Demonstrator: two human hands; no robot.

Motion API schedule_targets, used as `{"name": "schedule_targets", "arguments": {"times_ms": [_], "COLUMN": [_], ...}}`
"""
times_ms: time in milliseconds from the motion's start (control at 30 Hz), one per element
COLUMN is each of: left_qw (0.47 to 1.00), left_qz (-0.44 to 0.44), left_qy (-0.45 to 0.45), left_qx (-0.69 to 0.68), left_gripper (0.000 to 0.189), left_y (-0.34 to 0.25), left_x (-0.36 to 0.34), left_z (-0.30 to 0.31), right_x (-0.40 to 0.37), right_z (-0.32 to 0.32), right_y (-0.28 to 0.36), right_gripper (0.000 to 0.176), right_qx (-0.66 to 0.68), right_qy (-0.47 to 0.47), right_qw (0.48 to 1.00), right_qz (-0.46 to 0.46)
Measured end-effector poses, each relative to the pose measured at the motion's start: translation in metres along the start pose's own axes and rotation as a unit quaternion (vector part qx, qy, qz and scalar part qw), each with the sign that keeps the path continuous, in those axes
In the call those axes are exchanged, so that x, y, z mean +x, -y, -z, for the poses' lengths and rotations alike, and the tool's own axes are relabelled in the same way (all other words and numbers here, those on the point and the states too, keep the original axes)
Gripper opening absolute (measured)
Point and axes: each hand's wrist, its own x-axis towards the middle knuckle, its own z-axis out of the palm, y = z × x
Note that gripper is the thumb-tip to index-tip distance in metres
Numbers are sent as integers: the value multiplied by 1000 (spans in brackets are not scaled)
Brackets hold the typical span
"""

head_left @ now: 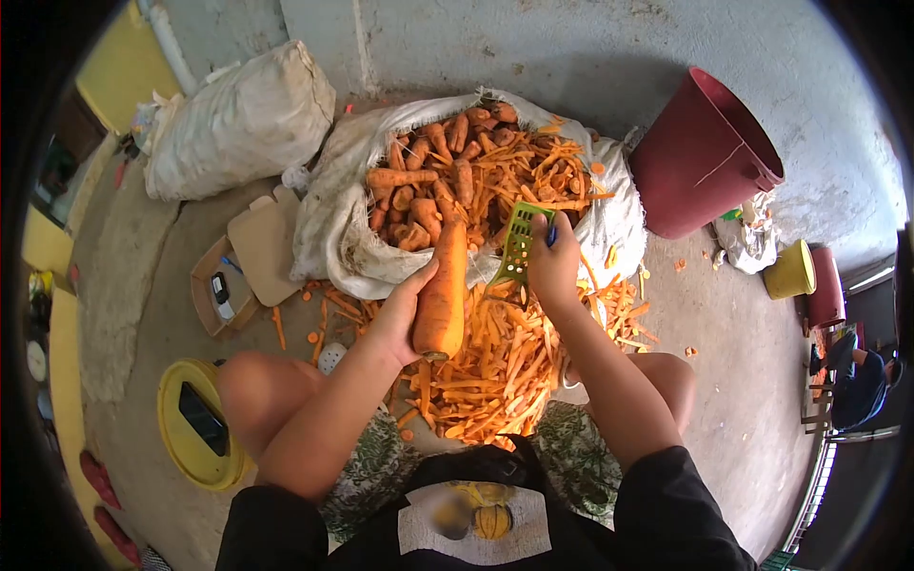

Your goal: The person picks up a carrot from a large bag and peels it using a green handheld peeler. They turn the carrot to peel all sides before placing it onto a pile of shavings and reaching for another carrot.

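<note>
Closest to me, between the two bare knees, a heap of orange peel strips [495, 366] covers the ground and lies straight under both hands. On my left, just beside the knee, sits a yellow lid [181, 457] with a dark phone [202, 419] lying on it, and red sandals [103, 485] show at the lower left edge. A little further out I see an open cardboard box [217, 290] and a flat piece of cardboard [267, 243] beside it. Beyond the hands an open white sack [328, 228] is full of unpeeled carrots [424, 181] mixed with more strips. Behind it to the left a bulging closed sack [238, 119] lies on its side. To the right a maroon bucket [700, 157] stands tilted near the wall, with a small yellow bucket [788, 271] apart from it. A seated person [857, 376] in blue is at the far right edge.

The floor [743, 381] is bare grey concrete, stained, meeting a rough plastered wall [571, 48]

The left hand [405, 309] is wrapped firmly round the big carrot [441, 295], which stands nearly upright over the heap, thick end down, thin end toward the open sack. The right hand [555, 262] is closed on a green peeler [519, 243], held just right of the carrot's upper part; I cannot tell whether the blade touches it
</note>
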Motion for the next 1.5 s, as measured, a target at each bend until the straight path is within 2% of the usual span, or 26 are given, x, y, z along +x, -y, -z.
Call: {"name": "schedule_targets", "arguments": {"times_ms": [133,200,267,300,333,400,433,600,700,767,833,867,900,933,1000,1067,1100,1133,1167,1200,1233,1300,1333,1367,1400,1500], "left_qw": [1000,999,997,998,998,990,993,993,993,993,975,975,971,965,967,985,980,980,983,986,986,989,989,993,993,993], "left_qz": [11,26,17,17,17,80,71,81,95,100,195,196,193,189,163,104,138,137,128,120,119,97,87,89,90,108], "left_qy": [-20,-33,33,18,18,68,5,22,19,14,93,93,116,140,119,41,97,97,88,80,80,107,121,75,75,39], "left_qx": [-13,-25,-64,-51,-51,-92,-89,-82,-66,-55,42,44,80,115,157,133,108,105,96,88,88,17,-19,-30,-31,-26], "left_gripper": [37,36,33,30,30,31,32,32,33,34,39,39,42,45,50,50,49,49,48,47,47,41,38,35,35,35], "left_y": [-1,3,15,14,17,22,24,30,31,30,29,29,29,30,31,26,26,23,20,19,20,26,28,29,30,31], "left_x": [0,6,26,16,17,19,16,22,20,21,20,16,8,1,-6,-10,2,5,7,9,12,23,25,26,25,25], "left_z": [-9,-9,6,-9,-8,-7,-18,-14,-18,-16,-8,-10,-13,-17,-26,-34,-18,-19,-21,-21,-19,-12,-12,-13,-14,-15], "right_x": [-1,-4,-13,-18,-21,-26,-29,-35,-35,-33,-11,9,26,34,49,51,48,39,25,7,-7,-31,-39,-43,-46,-46], "right_z": [4,3,2,0,-4,-9,-9,-14,-16,-9,0,4,13,29,42,46,42,32,25,23,16,6,0,2,5,4], "right_y": [15,21,40,46,45,42,44,35,25,26,9,-17,-39,-22,-32,-35,-29,-14,2,27,29,42,42,45,51,43], "right_gripper": [32,30,29,28,28,26,26,28,27,25,22,18,15,16,26,27,27,26,26,25,24,26,26,25,25,25], "right_qx": [58,145,158,173,173,184,148,145,127,2,-89,-20,-57,-148,-101,-34,72,176,165,118,140,118,124,59,-6,-31], "right_qy": [-7,12,26,38,39,70,84,88,49,30,-42,-76,-124,-133,-219,-195,-165,-131,-96,-40,10,54,61,73,85,65], "right_qw": [997,984,981,978,978,975,979,980,989,999,995,993,988,974,967,975,978,969,972,985,984,989,989,995,996,997], "right_qz": [-44,-102,-105,-109,-109,-107,-113,-102,-58,-45,-34,-91,-73,-105,-82,-105,-108,-111,-134,-120,-108,-75,-52,-46,-41,-12]}}
